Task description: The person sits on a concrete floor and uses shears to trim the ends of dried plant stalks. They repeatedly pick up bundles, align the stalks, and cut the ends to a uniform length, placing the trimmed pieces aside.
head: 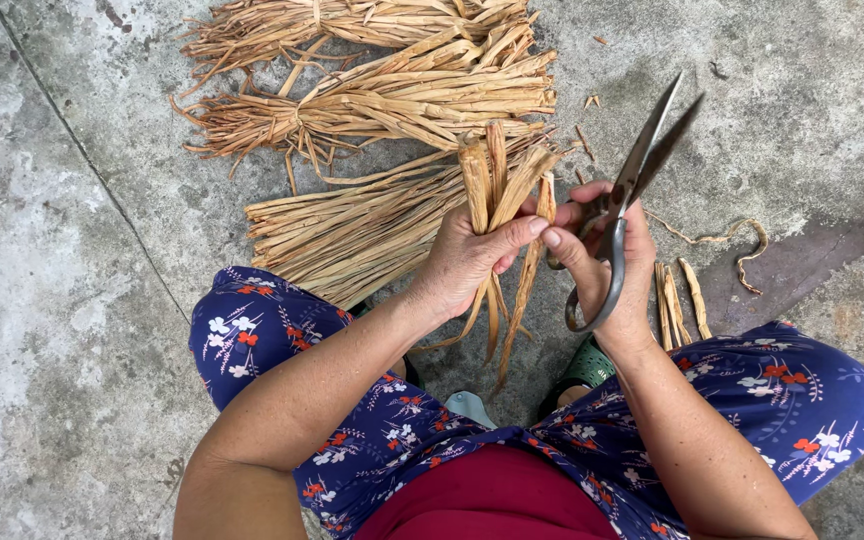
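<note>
Nearest of all, a dark red top and blue floral trousers point(282, 330) fill the bottom edge, the knees spread wide over grey concrete floor point(62, 250). Between the knees, the left hand point(467, 262) is closed around a small clutch of dried straw strips point(497, 185), their tips pointing up and their tails hanging below the fist. Just beside it, the right hand point(607, 265) has its fingers wrapped through the handles of grey metal scissors point(632, 185), blades nearly together and aimed up and away; its fingertips also touch the strips. Three tied straw bundles point(392, 100) lie stacked on the floor beyond the hands, the closest partly hidden by the left wrist. A few short cut straw pieces point(677, 300) rest beside the right knee, with a twisted cord point(732, 240) just past them. Green sandals point(584, 368) peek out underneath.
</note>
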